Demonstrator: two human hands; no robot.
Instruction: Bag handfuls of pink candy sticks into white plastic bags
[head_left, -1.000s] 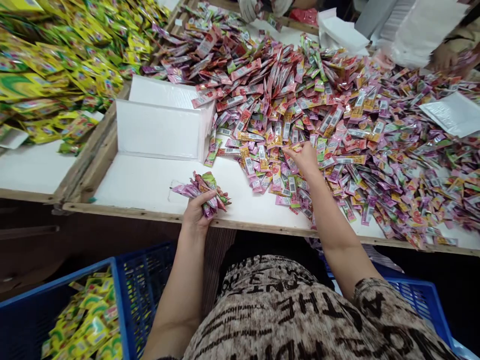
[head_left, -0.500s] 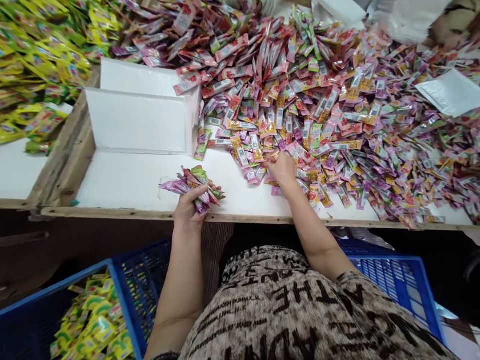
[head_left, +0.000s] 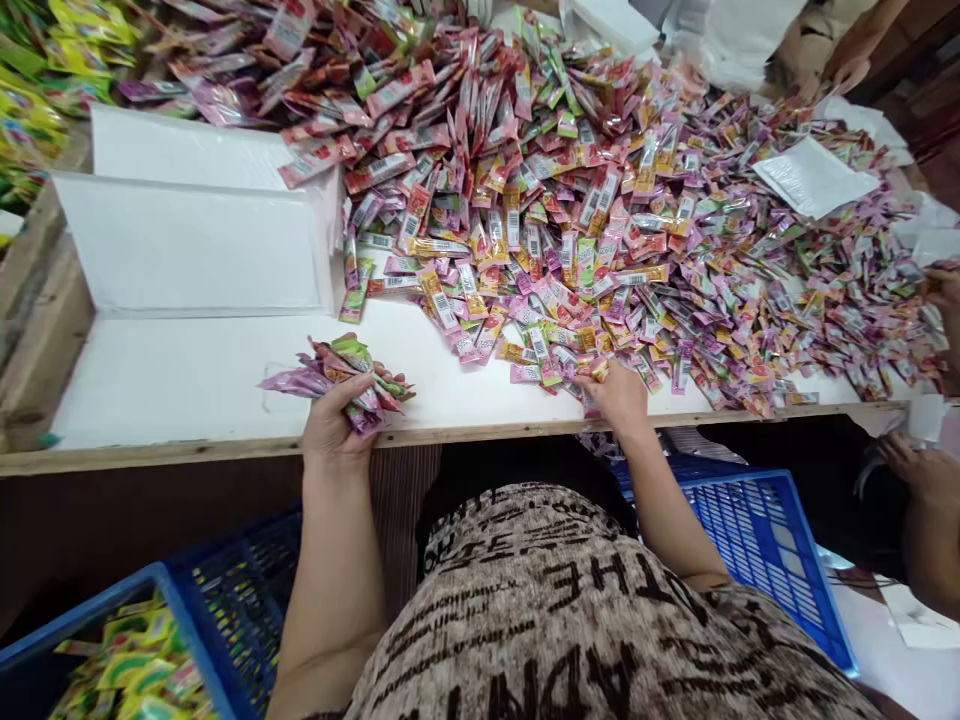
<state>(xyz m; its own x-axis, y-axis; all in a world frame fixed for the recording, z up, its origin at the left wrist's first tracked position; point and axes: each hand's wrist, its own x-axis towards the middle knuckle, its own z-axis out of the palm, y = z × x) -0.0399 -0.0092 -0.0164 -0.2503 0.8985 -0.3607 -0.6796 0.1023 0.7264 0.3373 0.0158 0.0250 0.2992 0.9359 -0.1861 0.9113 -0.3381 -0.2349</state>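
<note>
My left hand (head_left: 337,418) is wrapped around a bundle of small stick-shaped candy packets (head_left: 300,382), purple, red and green, just above the white tabletop near its front edge. My right hand (head_left: 621,398) is at the near edge of a broad heap of such packets (head_left: 540,250). Its fingers are pinched on an orange-and-pink packet (head_left: 595,370), though the fingertips are partly hidden. Loose packets with barcodes lie around those fingers.
White folded card sheets (head_left: 187,245) stand left on the table (head_left: 187,390), beside a wooden divider. Beyond are yellow packets (head_left: 94,40). A white pouch (head_left: 814,178) lies on the heap. Blue crates (head_left: 787,570) stand below. Other people's hands (head_left: 919,465) show at right.
My right hand has moved right and nearer along the heap's front edge. The left hand still grips its bundle. The view has shifted right, bringing other people's hands into sight.
</note>
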